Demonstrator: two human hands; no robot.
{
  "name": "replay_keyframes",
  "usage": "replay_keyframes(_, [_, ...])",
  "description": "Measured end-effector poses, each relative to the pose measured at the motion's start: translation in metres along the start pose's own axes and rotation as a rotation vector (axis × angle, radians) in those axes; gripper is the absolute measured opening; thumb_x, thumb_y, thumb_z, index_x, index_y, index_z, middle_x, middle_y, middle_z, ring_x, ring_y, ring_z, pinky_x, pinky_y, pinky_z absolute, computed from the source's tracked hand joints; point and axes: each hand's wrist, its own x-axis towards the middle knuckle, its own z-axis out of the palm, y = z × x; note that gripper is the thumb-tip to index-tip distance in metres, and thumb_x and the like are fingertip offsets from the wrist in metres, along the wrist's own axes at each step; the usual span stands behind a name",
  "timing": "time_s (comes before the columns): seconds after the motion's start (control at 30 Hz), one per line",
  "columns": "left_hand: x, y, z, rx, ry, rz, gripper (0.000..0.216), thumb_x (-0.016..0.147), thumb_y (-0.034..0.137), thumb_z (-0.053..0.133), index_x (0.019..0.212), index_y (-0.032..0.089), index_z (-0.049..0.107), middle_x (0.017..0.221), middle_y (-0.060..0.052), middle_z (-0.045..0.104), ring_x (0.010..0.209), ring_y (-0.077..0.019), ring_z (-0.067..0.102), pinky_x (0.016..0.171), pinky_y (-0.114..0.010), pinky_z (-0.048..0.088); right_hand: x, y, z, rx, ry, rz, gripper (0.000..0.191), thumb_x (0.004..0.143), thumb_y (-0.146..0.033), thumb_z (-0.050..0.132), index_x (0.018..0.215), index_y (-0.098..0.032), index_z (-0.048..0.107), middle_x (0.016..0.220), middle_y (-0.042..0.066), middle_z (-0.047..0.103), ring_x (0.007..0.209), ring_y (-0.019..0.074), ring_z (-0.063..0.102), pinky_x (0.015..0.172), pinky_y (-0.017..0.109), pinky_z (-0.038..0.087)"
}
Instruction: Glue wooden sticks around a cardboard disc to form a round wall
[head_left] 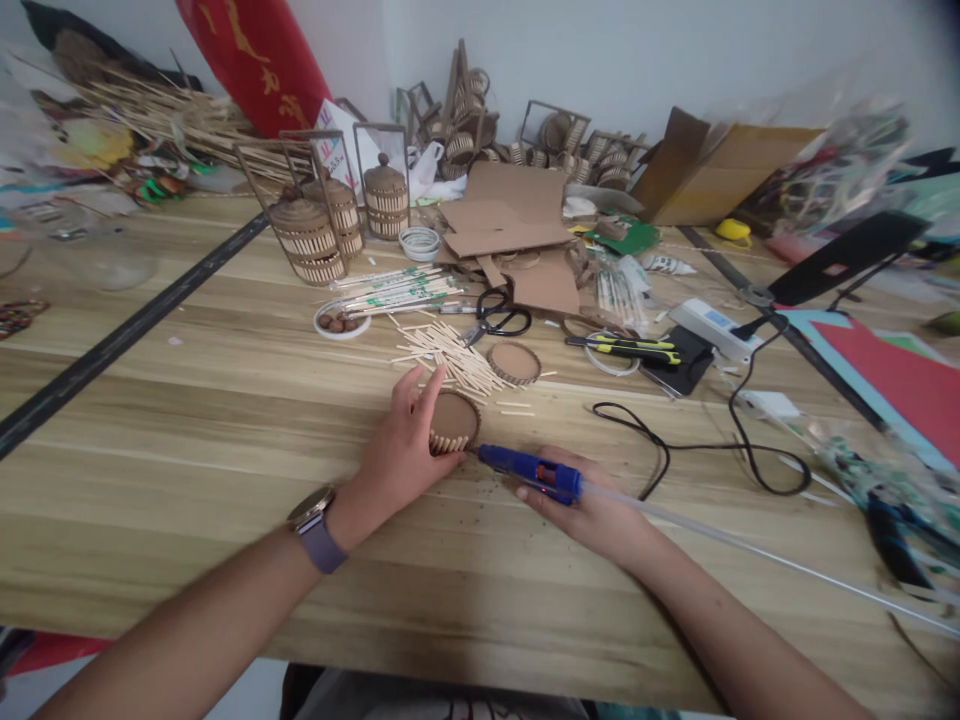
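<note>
My left hand [405,440] is closed on the left rim of a round cardboard base [455,412], its thumb at the near edge. Short wooden sticks stand in a row along the near side of that base. In my right hand [592,505] is a blue hot glue gun [529,470], with a long clear glue stick [750,548] trailing out of its back. The gun's nozzle is at the base's near right edge, close to my left thumb. Beyond the base lie a pile of cut sticks [450,355] and a second round cardboard base [514,362].
Behind the sticks are black-handled scissors [504,318], a white dish of brown balls [342,320] and cardboard sheets [510,215]. Small lidded stick baskets [386,195] stand at the back left. A yellow-black cutter [630,348], a phone [679,360] and a black cable [697,447] lie right.
</note>
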Motion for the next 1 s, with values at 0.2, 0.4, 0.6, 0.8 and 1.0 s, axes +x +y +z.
replay_keyframes(0.2, [0.0,-0.001,0.001,-0.01,0.0,0.004,0.114,0.065,0.022,0.085,0.153,0.026,0.011,0.15,-0.021,0.029,0.141,-0.041,0.032,0.113,-0.061,0.034,0.0,-0.001,0.001,0.003,-0.008,0.025,0.025,0.087,-0.045,0.057,0.079,-0.022,0.06,0.071,0.002,0.063,0.065,0.0179,0.062,0.057,0.027,0.047])
replay_keyframes(0.4, [0.0,-0.002,0.001,-0.011,-0.001,0.01,0.117,0.064,0.022,0.086,0.153,0.027,0.01,0.15,-0.02,0.029,0.141,-0.0402,0.032,0.113,-0.061,0.034,0.0,0.0,0.001,0.01,-0.003,0.023,0.026,0.087,-0.046,0.056,0.078,-0.022,0.059,0.072,0.002,0.063,0.065,0.0177,0.061,0.057,0.027,0.046])
replay_keyframes(0.6, [0.0,-0.001,0.001,-0.008,0.003,0.004,0.115,0.065,0.021,0.085,0.153,0.027,0.011,0.149,-0.02,0.03,0.142,-0.0401,0.031,0.114,-0.061,0.033,0.0,-0.003,0.002,0.039,0.0,0.021,0.025,0.086,-0.045,0.056,0.077,-0.022,0.059,0.073,0.003,0.065,0.068,0.0186,0.063,0.06,0.027,0.049])
replay_keyframes(0.8, [-0.001,0.0,0.001,-0.017,-0.021,-0.017,0.115,0.063,0.021,0.086,0.152,0.026,0.013,0.15,-0.021,0.028,0.143,-0.0414,0.029,0.112,-0.061,0.035,0.003,0.001,-0.005,0.134,0.028,0.124,0.032,0.082,-0.052,0.06,0.088,-0.022,0.068,0.088,0.007,0.072,0.082,0.0243,0.068,0.074,0.034,0.054])
replay_keyframes(1.0, [-0.001,-0.001,0.001,-0.016,-0.026,-0.008,0.114,0.064,0.022,0.087,0.152,0.025,0.014,0.15,-0.021,0.029,0.143,-0.0411,0.028,0.113,-0.06,0.036,0.007,0.014,-0.04,0.436,-0.362,0.374,0.058,0.072,-0.073,0.063,0.079,-0.015,0.067,0.066,0.004,0.065,0.056,0.0148,0.058,0.052,0.025,0.046])
